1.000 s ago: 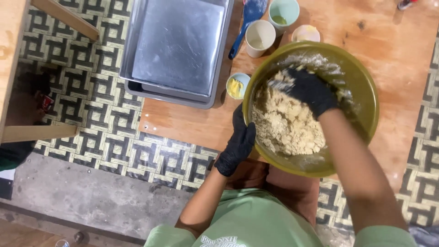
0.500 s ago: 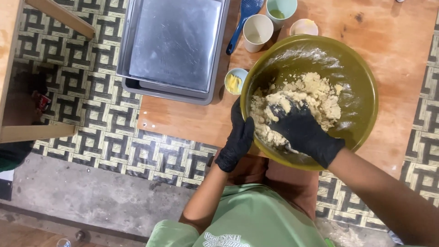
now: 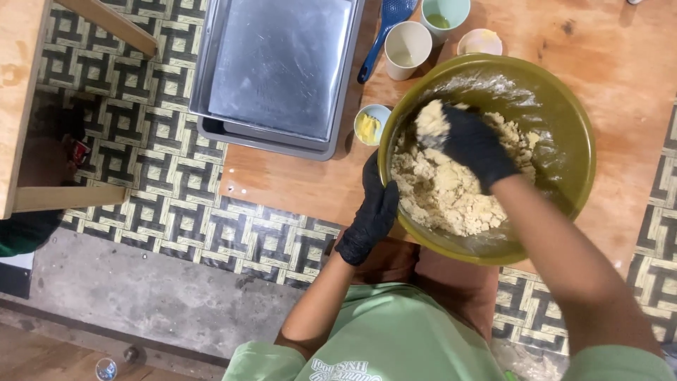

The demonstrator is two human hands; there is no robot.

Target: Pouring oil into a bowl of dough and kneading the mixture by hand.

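Observation:
A large olive-green bowl (image 3: pixel 564 106) sits on a low wooden board, holding a pale crumbly dough (image 3: pixel 441 194). My right hand (image 3: pixel 476 144), in a black glove, is down inside the bowl, closed on a lump of dough at the upper left of the mass. My left hand (image 3: pixel 374 212), also black-gloved, presses flat against the bowl's outer left wall, holding it steady. Flour dusts the bowl's inner wall.
Stacked grey metal baking trays (image 3: pixel 278 67) lie to the left of the bowl. A small cup of yellow butter (image 3: pixel 370 125), a cream cup (image 3: pixel 407 48), a teal cup (image 3: pixel 446 14), a pale cup (image 3: pixel 479 42) and a blue spatula (image 3: pixel 386 28) stand behind. Patterned woven mat (image 3: pixel 155 169) surrounds the board.
My right hand has swept from the bowl's top right, down to the front of the dough, and now back up to the upper left with a lump. The left hand stayed on the bowl.

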